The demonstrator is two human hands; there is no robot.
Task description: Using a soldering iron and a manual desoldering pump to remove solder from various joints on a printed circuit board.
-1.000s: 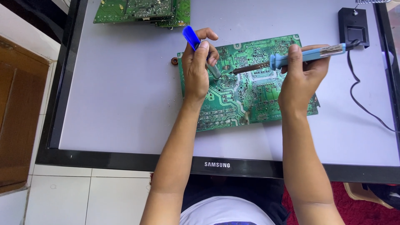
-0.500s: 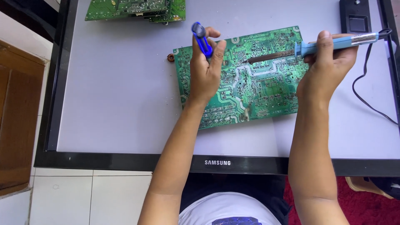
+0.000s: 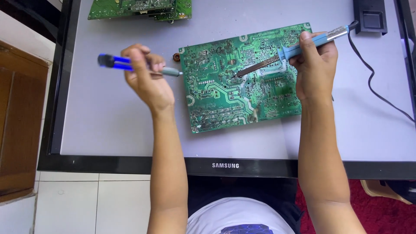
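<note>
Between the hands (image 3: 145, 80) (image 3: 314, 65) lies the green circuit board (image 3: 242, 80).

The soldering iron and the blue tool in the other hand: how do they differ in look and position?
The soldering iron, in the right hand, has a pale blue handle and a black cord; the blue tool, in the left hand, is dark blue and shows no cord. The iron's tip rests on the green circuit board; the blue tool is off the board, to its left. Both are slim and handheld.
</note>
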